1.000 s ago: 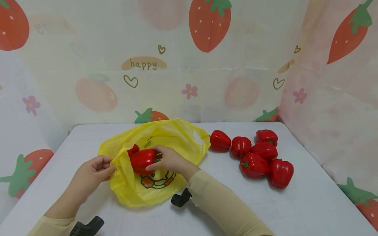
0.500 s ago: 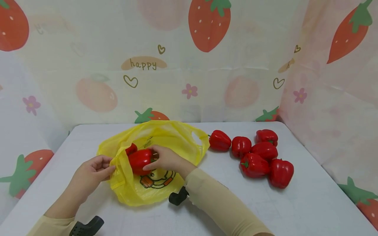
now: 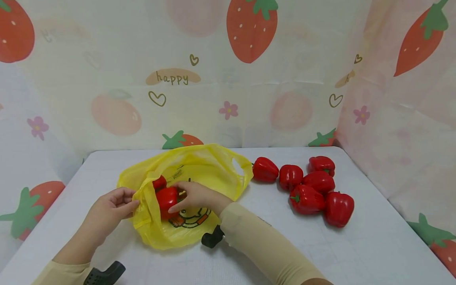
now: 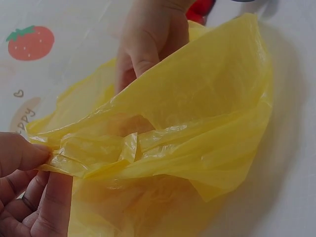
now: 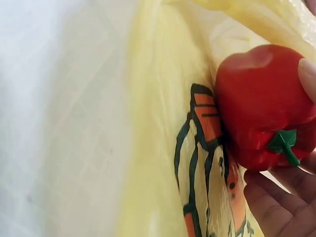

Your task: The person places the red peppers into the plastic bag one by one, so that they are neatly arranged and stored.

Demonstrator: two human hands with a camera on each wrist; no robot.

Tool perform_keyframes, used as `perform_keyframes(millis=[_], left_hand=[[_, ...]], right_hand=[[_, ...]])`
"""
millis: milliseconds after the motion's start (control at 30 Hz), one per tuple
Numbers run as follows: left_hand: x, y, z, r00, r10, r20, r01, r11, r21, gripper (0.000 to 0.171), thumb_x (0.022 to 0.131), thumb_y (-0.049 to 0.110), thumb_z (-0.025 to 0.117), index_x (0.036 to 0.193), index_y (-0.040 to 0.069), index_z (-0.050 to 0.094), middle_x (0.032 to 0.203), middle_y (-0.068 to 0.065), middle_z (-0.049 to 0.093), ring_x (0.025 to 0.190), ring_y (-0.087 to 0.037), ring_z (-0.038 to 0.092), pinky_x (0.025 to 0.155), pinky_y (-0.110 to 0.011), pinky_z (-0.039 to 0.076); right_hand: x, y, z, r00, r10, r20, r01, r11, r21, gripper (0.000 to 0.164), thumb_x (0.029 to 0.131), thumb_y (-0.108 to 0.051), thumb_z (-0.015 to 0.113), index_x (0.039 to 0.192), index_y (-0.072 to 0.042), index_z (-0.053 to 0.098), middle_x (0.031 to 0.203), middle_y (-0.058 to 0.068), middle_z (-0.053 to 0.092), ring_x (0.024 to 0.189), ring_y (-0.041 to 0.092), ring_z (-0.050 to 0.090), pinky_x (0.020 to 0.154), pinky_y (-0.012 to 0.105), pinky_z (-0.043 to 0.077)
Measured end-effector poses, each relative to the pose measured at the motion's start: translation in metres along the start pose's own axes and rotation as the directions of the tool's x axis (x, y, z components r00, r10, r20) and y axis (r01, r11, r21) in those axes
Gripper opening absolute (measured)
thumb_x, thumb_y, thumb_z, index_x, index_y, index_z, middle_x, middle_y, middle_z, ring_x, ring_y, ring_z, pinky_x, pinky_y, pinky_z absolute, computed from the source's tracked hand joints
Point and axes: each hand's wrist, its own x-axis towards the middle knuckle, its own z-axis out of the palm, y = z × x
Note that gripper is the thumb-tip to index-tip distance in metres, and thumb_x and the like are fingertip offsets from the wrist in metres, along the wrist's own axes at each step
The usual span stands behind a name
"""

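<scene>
A yellow plastic bag (image 3: 210,162) lies on the table with its mouth spread towards the right. My left hand (image 3: 115,204) pinches the left edge of that mouth between thumb and fingers; the left wrist view shows the gathered plastic (image 4: 98,153) there. Inside the bag, my right hand (image 3: 197,198) grips a red bell pepper (image 3: 166,201). Seen from the right wrist, the thumb lies on the pepper's side and the fingers are under its green-stemmed end (image 5: 284,145). Behind it in the bag, a second red piece (image 3: 160,182) is partly hidden by the plastic.
Several more red bell peppers (image 3: 307,200) lie grouped on the white table (image 3: 270,241) to the right of the bag. The nearest pepper (image 3: 265,170) sits at the bag's handle hole. A strawberry-print cloth (image 3: 228,87) hangs behind the table.
My right hand has moved left and slightly down into the bag, carrying the bell pepper with it. The left hand keeps its pinch on the bag's edge in the same place.
</scene>
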Motion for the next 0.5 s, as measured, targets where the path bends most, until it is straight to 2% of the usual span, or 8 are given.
perform_keyframes(millis=[100, 333, 500], left_hand=[[-0.0001, -0.0005, 0.0000, 1.000, 0.000, 0.002, 0.000, 1.000, -0.001, 0.044, 0.088, 0.033, 0.060, 0.117, 0.002, 0.051, 0.104, -0.011, 0.058, 0.086, -0.016, 0.057, 0.073, -0.023, 0.053], [-0.0011, -0.0017, -0.0008, 1.000, 0.013, -0.002, -0.013, 1.000, -0.007, 0.044, 0.088, 0.033, 0.061, 0.117, 0.002, 0.051, 0.103, -0.012, 0.058, 0.085, -0.014, 0.057, 0.072, -0.022, 0.053], [-0.0013, -0.0019, -0.0008, 1.000, 0.016, -0.002, -0.016, 1.000, -0.005, 0.044, 0.087, 0.034, 0.061, 0.117, 0.002, 0.051, 0.104, -0.012, 0.058, 0.086, -0.015, 0.057, 0.072, -0.022, 0.053]], right_hand=[[-0.0003, -0.0007, 0.0011, 1.000, 0.002, 0.013, -0.001, 1.000, -0.025, 0.072, 0.067, -0.042, 0.078, 0.130, -0.027, 0.046, 0.119, -0.013, 0.052, 0.107, 0.009, 0.049, 0.091, 0.026, 0.043], [-0.0015, 0.0025, -0.0012, 0.999, 0.028, 0.035, -0.029, 0.999, 0.033, 0.077, 0.066, -0.034, 0.081, 0.133, -0.024, 0.043, 0.120, -0.010, 0.053, 0.107, 0.008, 0.052, 0.089, 0.025, 0.045], [-0.0053, 0.0027, -0.0085, 0.999, 0.003, 0.049, -0.004, 1.000, 0.013, 0.076, 0.067, -0.036, 0.080, 0.133, -0.024, 0.043, 0.125, -0.008, 0.051, 0.112, 0.011, 0.050, 0.091, 0.025, 0.044]])
